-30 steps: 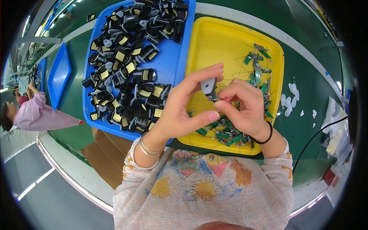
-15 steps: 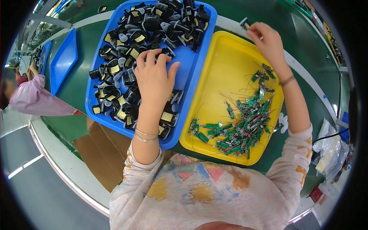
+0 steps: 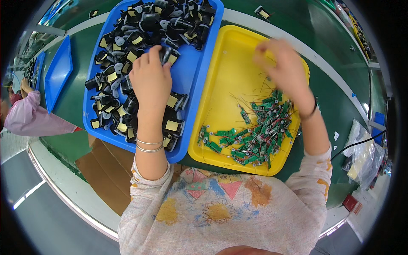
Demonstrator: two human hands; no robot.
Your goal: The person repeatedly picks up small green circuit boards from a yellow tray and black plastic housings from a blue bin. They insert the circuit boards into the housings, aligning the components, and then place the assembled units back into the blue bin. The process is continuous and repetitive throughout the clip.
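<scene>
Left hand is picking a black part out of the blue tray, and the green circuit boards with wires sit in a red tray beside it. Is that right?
Not quite. The head view shows the green circuit boards lying in a yellow tray, not a red one. The rest holds: the left hand grips a black part over the blue tray.

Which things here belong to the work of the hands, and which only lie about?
In use:
- left hand gripping a black part
- blue tray of black parts
- right hand, blurred, above the yellow tray
- green circuit boards

Lying about:
- empty blue tray
- cardboard
- plastic bags
- lone part on the table
</scene>
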